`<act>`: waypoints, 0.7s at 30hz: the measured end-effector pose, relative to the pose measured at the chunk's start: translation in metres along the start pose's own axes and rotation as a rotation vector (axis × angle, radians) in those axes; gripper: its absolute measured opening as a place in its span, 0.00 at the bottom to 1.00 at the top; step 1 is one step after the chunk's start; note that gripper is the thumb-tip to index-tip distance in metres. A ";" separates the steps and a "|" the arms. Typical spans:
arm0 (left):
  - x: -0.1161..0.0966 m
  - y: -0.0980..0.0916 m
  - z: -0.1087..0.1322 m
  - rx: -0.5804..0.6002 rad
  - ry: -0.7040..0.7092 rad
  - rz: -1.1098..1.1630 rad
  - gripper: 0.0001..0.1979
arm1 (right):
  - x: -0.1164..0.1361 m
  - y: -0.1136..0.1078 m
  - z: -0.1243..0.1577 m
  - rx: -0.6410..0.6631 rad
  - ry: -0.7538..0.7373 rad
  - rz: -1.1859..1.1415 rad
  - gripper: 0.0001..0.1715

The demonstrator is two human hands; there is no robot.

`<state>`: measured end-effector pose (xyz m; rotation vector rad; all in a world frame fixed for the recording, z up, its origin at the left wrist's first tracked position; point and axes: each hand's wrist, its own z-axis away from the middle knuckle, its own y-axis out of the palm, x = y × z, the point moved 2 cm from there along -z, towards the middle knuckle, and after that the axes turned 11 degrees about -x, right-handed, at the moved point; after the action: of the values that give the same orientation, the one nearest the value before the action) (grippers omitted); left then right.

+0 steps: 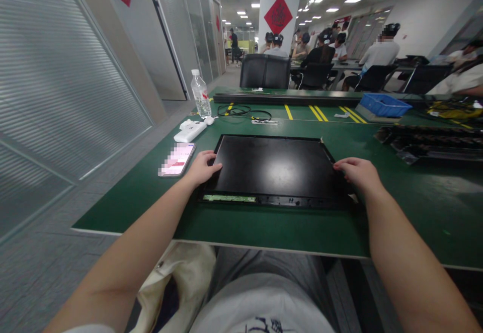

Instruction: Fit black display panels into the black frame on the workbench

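A black flat display panel (271, 164) lies on the green table in front of me, with a bright reflection on its screen. Along its near edge runs a dark strip that carries a narrow green circuit board (229, 198). My left hand (203, 168) grips the panel's left edge, thumb on top and fingers curled at the side. At the right edge, my right hand (358, 172) pinches the border between thumb and bent fingers; its lower fingers are partly hidden.
Left of the panel lie a phone (178, 160) and a white device (190, 132), near a water bottle (201, 96). Behind are a black cable (241, 113), long dark bars (279, 100) and a blue bin (384, 105). Dark strips (426, 142) lie right. People sit beyond.
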<state>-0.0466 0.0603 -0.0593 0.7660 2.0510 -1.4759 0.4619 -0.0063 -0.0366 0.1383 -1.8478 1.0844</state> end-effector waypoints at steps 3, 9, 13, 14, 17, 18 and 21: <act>0.000 0.000 0.000 -0.002 0.001 0.001 0.25 | -0.002 0.001 -0.001 0.001 -0.012 -0.012 0.09; 0.001 0.001 0.001 -0.012 0.002 -0.010 0.25 | -0.004 0.001 -0.002 0.011 0.006 0.016 0.11; 0.002 0.001 -0.001 -0.010 0.035 -0.028 0.24 | -0.001 0.000 -0.003 0.002 -0.031 0.095 0.09; 0.001 0.001 -0.001 -0.012 0.042 -0.031 0.24 | 0.000 -0.001 -0.004 -0.002 -0.040 0.125 0.09; 0.001 0.000 -0.001 -0.019 0.043 -0.035 0.24 | 0.001 -0.001 -0.004 0.007 -0.054 0.178 0.07; 0.001 0.000 -0.001 -0.020 0.041 -0.035 0.24 | 0.002 -0.001 -0.005 0.013 -0.059 0.182 0.07; 0.000 0.000 0.000 -0.019 0.032 -0.031 0.24 | 0.002 -0.002 -0.005 0.014 -0.080 0.183 0.05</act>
<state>-0.0465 0.0604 -0.0598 0.7580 2.1073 -1.4674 0.4652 -0.0033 -0.0335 0.0213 -1.9535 1.2331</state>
